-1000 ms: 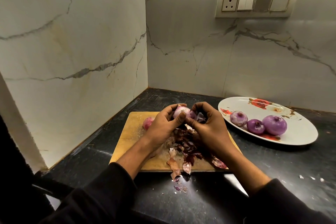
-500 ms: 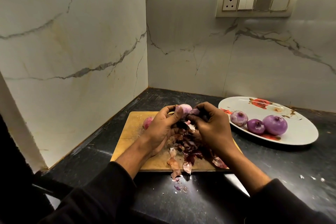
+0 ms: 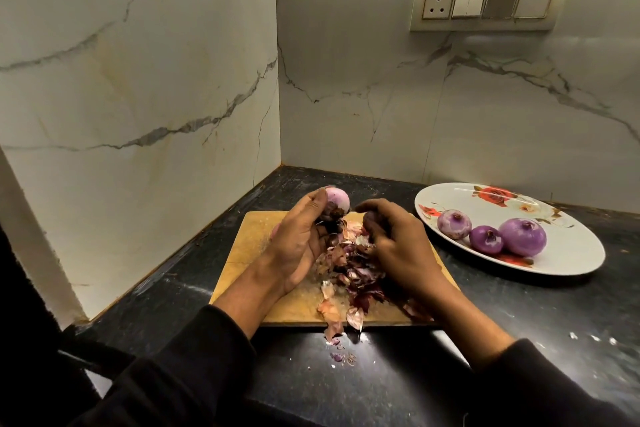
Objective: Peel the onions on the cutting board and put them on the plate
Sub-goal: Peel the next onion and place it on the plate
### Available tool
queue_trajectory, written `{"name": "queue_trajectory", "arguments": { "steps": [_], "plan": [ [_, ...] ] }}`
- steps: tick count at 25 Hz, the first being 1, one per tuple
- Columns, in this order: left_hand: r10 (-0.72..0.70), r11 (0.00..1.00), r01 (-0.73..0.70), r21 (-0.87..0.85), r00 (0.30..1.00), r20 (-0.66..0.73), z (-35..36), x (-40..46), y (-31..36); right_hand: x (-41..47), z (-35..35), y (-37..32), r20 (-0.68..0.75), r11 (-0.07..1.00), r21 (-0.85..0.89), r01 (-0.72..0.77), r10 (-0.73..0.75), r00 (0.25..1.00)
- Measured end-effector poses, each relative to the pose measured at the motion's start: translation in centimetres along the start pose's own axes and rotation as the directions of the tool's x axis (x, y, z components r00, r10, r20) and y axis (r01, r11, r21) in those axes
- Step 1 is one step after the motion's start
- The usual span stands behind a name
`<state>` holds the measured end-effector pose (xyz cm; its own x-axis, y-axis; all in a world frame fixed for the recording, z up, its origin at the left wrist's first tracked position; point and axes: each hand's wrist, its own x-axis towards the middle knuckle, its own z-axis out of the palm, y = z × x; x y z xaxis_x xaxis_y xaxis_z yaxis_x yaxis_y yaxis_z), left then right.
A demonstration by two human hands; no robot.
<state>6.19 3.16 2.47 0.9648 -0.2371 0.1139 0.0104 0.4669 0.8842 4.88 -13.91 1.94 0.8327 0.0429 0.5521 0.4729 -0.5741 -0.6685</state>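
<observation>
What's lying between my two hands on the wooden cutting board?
A pile of purple-brown onion skins lies between the left hand and right hand, head view.

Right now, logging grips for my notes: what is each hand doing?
Left hand: holds the onion.
Right hand: fingers curled over the peel pile; any grip cannot be told.

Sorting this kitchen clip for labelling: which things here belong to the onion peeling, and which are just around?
Job: onion in the left hand; right hand; cutting board; plate; three peeled onions.
Around: peel pile; switch panel; countertop.
</observation>
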Motion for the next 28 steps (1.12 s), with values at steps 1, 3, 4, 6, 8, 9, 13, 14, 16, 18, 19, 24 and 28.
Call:
{"name": "queue_trajectory", "arguments": {
  "steps": [1,3,4,6,8,9,13,14,16,18,19,24,28],
  "plan": [
    [0.002,1.000,-0.002,0.001,1.000,-0.006,0.0,0.0,0.0,0.0,0.1,-0.1,0.032,0.996,-0.074,0.049,-0.047,0.998],
    [0.000,1.000,0.000,-0.004,1.000,-0.013,0.1,-0.1,0.0,-0.2,0.5,-0.5,0.101,0.988,-0.121,0.094,-0.081,0.992],
    [-0.003,1.000,0.003,-0.007,1.000,-0.012,0.0,0.0,0.1,-0.3,0.6,-0.6,0.111,0.988,-0.121,0.100,-0.087,0.990],
    [-0.022,1.000,0.022,-0.015,1.000,0.006,0.0,0.0,0.1,-0.4,0.4,-0.7,0.046,0.988,-0.106,0.108,-0.104,0.994],
    [-0.049,0.999,0.049,0.002,0.999,0.015,0.0,-0.1,0.0,-0.3,0.2,-0.8,-0.051,0.989,-0.063,0.130,-0.134,0.990],
    [-0.053,0.998,0.053,0.027,0.998,0.025,0.0,-0.1,0.0,-0.4,0.2,-0.9,-0.079,0.989,-0.044,0.142,-0.145,0.986],
    [-0.047,0.995,0.039,0.089,0.995,0.085,0.2,-0.2,-0.2,-0.4,0.4,-1.2,-0.125,0.982,-0.039,0.182,-0.186,0.975],
    [-0.046,0.996,0.039,0.085,0.996,0.082,0.2,-0.2,-0.2,-0.4,0.4,-1.2,-0.135,0.982,-0.043,0.184,-0.188,0.973],
    [-0.040,0.997,0.034,0.071,0.995,0.092,0.2,-0.3,-0.3,-0.3,0.3,-1.3,-0.154,0.983,-0.042,0.179,-0.184,0.971],
    [-0.025,0.998,0.018,0.065,0.992,0.120,0.2,-0.3,-0.4,-0.2,0.2,-1.2,-0.157,0.986,-0.028,0.167,-0.169,0.973],
    [-0.017,0.998,0.009,0.063,0.992,0.124,0.2,-0.3,-0.4,-0.2,0.1,-1.2,-0.147,0.987,-0.023,0.158,-0.160,0.976],
    [0.009,0.999,-0.016,0.051,0.991,0.134,0.3,-0.4,-0.1,0.0,-0.2,-1.0,-0.074,0.991,-0.004,0.135,-0.135,0.988],
    [-0.014,0.996,0.002,0.089,0.991,0.132,0.4,-0.5,-0.1,0.1,-0.3,-0.6,-0.017,0.990,-0.005,0.144,-0.144,0.989]
  ]
}}
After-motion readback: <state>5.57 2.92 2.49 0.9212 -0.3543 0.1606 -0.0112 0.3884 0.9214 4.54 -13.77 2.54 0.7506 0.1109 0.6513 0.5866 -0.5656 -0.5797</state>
